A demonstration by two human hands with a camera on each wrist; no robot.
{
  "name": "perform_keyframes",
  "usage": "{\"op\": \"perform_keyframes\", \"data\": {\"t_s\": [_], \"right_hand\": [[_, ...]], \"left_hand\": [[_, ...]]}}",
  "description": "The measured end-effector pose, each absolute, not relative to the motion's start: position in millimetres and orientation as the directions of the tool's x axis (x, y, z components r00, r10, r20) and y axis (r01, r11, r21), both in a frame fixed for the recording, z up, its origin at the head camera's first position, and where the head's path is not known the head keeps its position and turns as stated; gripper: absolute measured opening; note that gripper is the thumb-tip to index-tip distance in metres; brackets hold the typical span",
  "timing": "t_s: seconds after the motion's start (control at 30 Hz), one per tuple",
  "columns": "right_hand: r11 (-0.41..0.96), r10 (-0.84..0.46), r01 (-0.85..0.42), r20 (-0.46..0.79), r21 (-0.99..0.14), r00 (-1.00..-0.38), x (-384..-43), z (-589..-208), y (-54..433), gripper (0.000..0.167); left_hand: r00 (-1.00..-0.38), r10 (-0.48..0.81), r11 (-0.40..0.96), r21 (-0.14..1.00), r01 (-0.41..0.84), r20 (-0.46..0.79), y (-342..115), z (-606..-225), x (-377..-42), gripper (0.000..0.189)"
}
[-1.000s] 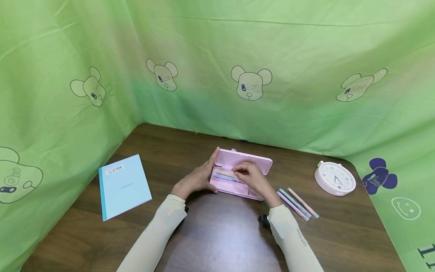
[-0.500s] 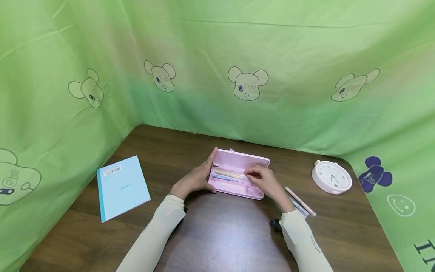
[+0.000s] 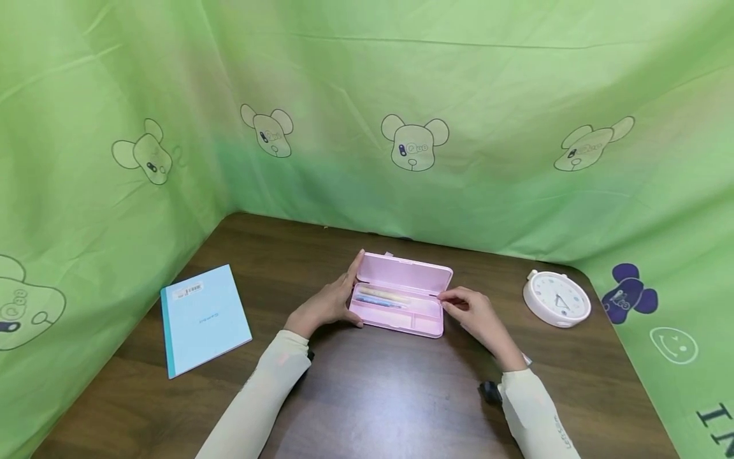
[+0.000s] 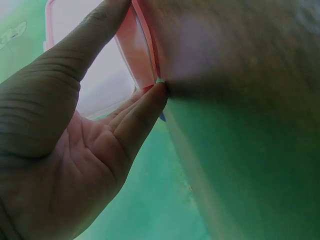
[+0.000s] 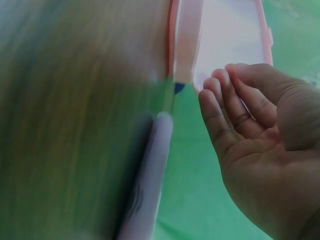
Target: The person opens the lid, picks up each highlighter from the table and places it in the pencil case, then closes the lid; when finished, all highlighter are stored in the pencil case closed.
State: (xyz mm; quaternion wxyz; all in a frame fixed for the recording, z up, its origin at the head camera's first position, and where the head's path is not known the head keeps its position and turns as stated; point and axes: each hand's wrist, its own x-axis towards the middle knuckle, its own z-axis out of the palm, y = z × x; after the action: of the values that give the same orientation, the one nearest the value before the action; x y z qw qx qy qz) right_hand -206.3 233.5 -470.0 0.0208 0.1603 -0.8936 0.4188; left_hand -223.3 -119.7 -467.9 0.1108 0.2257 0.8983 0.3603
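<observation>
The pink pencil case (image 3: 395, 328) lies on the table with its lid (image 3: 404, 273) raised at the back. Several slim pens (image 3: 383, 293), cream and blue, lie in its rear compartment. My left hand (image 3: 328, 305) holds the case's left end, thumb at the front corner and fingers along the back. Beside the case's right end is my right hand (image 3: 473, 312), its fingertips close to the hinge corner. In the right wrist view the fingers (image 5: 220, 120) bend loosely with nothing between them. Whether they touch the case is unclear.
A blurred lilac pen (image 5: 152, 185) lies on the table below the right hand; the right forearm mostly covers the pens there in the head view. A white round clock (image 3: 556, 298) stands at the right, and a light blue notebook (image 3: 206, 322) lies at the left.
My right hand has moved right, from over the pens in the case to beyond its right end. My left hand stays at the left end. The loose pens became mostly covered by the right forearm.
</observation>
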Motion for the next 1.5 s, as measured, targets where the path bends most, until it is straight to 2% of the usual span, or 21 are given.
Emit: {"op": "perform_keyframes", "data": {"t_s": [0.37,0.57,0.87,1.27,1.5], "right_hand": [[0.659,-0.206,-0.238,0.132,-0.713,-0.97,-194,-472,283,0.016],[0.647,-0.166,-0.189,0.105,-0.739,-0.981,-182,-473,310,0.017],[0.666,-0.169,-0.161,0.063,-0.729,-0.984,-162,-474,348,0.017],[0.612,-0.185,-0.063,-0.065,-0.788,-0.981,-152,-479,367,0.019],[0.564,-0.217,-0.079,-0.055,-0.822,-0.975,-153,-484,370,0.018]], "left_hand": [[-0.874,0.485,0.644,0.692,0.325,-0.041,-119,-466,-222,0.152],[-0.875,0.483,0.641,0.696,0.323,-0.039,-120,-465,-220,0.153],[-0.876,0.481,0.642,0.696,0.322,-0.039,-119,-467,-221,0.151],[-0.87,0.492,0.633,0.702,0.328,-0.037,-120,-466,-221,0.153],[-0.875,0.484,0.636,0.696,0.334,-0.023,-119,-470,-223,0.153]]}}
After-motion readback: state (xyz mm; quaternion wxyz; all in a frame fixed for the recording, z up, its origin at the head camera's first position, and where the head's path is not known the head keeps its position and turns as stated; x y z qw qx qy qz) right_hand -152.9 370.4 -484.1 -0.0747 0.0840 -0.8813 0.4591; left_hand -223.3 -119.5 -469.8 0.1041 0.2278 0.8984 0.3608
